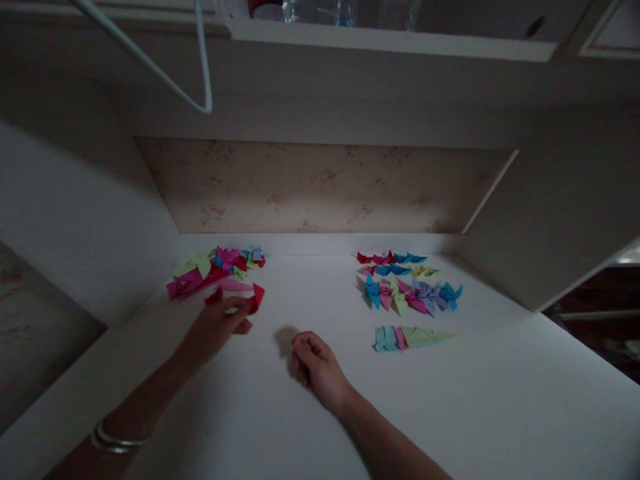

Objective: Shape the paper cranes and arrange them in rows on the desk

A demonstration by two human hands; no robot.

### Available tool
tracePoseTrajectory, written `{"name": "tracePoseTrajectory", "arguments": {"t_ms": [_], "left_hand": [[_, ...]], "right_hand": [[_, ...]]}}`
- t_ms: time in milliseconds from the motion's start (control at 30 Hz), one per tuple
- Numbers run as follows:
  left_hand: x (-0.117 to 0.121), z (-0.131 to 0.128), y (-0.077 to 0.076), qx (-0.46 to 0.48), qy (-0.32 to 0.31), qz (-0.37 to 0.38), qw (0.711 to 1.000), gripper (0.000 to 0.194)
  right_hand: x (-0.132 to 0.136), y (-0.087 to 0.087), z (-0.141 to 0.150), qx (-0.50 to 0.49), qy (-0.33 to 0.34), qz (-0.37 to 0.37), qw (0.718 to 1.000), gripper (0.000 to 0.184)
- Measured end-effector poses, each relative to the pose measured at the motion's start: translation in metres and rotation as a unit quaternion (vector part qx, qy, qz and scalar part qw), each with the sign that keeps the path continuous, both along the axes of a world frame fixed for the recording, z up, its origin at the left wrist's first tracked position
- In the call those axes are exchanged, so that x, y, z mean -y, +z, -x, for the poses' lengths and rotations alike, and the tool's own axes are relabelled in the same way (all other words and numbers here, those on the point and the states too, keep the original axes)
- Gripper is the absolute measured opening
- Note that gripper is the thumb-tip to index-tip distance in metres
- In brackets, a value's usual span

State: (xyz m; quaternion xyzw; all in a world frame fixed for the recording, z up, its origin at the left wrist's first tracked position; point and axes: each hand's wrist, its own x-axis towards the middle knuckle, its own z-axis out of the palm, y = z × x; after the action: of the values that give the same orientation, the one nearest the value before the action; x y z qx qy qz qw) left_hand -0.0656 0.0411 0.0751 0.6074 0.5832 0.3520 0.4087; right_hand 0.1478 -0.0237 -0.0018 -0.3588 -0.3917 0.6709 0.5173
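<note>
My left hand (223, 319), with silver bangles on its wrist, is closed on a red folded-paper origami piece (257, 298) at the front of a mixed pile. That pile holds bright paper pieces, among them a magenta one (185, 285) and a light green one (201, 265). Fingers curled in, my right hand (320, 370) is over the middle of the white table, and I see nothing in it. To its right lie rows of origami: a row of blue, pink, green and purple pieces (423, 295) and, nearer, overlapping teal, pink and green pieces (391, 338).
Two thinner origami rows, one red and blue (377, 259), one pink, blue and yellow (395, 270), lie at the back right. White panels stand on both sides of the white tabletop (290, 427). Overhead are a shelf edge (400, 41) and a hanging white cable (150, 63).
</note>
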Motion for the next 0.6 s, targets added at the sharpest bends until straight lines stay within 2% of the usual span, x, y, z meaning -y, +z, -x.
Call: {"name": "tracePoseTrajectory", "arguments": {"t_ms": [133, 233, 367, 467, 600], "left_hand": [[0.046, -0.056, -0.02, 0.133, -0.066, 0.044, 0.988, 0.038], [0.06, -0.077, -0.036, 0.173, -0.099, 0.076, 0.977, 0.036], [0.061, -0.081, -0.051, 0.19, -0.107, 0.097, 0.971, 0.034], [0.058, -0.076, -0.054, 0.201, -0.117, 0.113, 0.966, 0.033], [0.058, -0.069, -0.053, 0.259, -0.068, 0.132, 0.954, 0.035]], "right_hand": [[0.003, 0.002, -0.001, -0.063, -0.078, 0.002, 0.995, 0.031], [0.007, 0.003, -0.005, -0.071, -0.097, -0.008, 0.993, 0.031], [0.008, 0.004, -0.009, -0.009, -0.121, -0.043, 0.992, 0.027], [0.006, 0.006, -0.009, 0.068, -0.13, -0.061, 0.987, 0.027], [0.005, 0.008, -0.008, 0.078, -0.16, -0.066, 0.982, 0.032]]}}
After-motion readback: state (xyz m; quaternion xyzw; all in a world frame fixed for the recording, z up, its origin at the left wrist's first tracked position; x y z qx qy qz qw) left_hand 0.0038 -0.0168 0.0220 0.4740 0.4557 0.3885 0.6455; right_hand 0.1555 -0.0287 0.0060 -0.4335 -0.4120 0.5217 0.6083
